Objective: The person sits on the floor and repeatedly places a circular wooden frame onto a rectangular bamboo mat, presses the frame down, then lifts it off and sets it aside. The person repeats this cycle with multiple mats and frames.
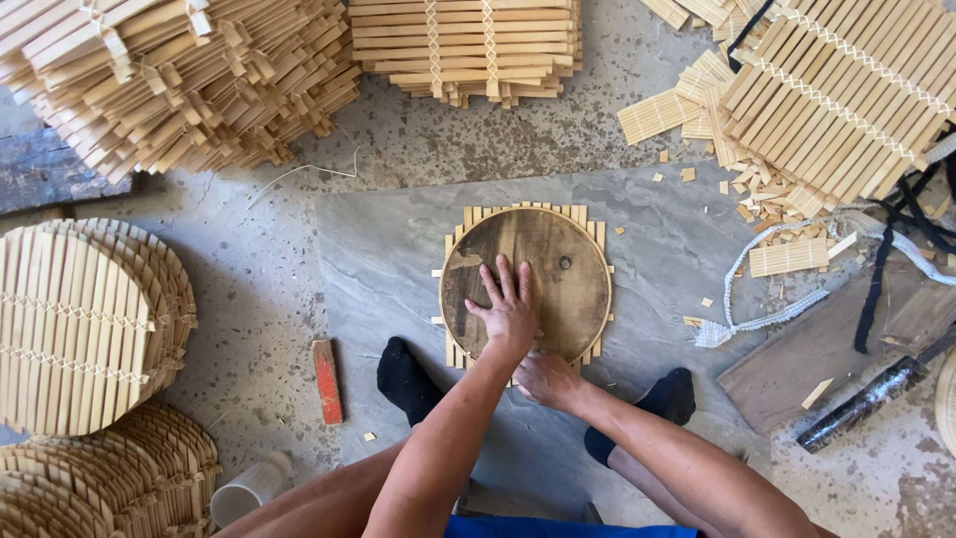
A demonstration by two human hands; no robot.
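Observation:
A round dark wooden disc [558, 274] lies on a square mat of bamboo slats [588, 221], whose corners stick out around it. Both rest on a grey stone slab [378, 249] on the floor. My left hand [508, 309] presses flat on the disc, fingers spread. My right hand [548, 379] is curled at the disc's near edge, against the mat's slat ends. Whether it holds anything is hidden.
Stacks of square slat mats [179, 80] fill the top left, top centre and top right. Round-cut mats [80, 329] pile at the left. A red-ended wooden stick [327, 381], a white cup [249, 488], a white cord [767, 299], a dark cylinder [866, 399] and my black-socked feet [408, 384] are nearby.

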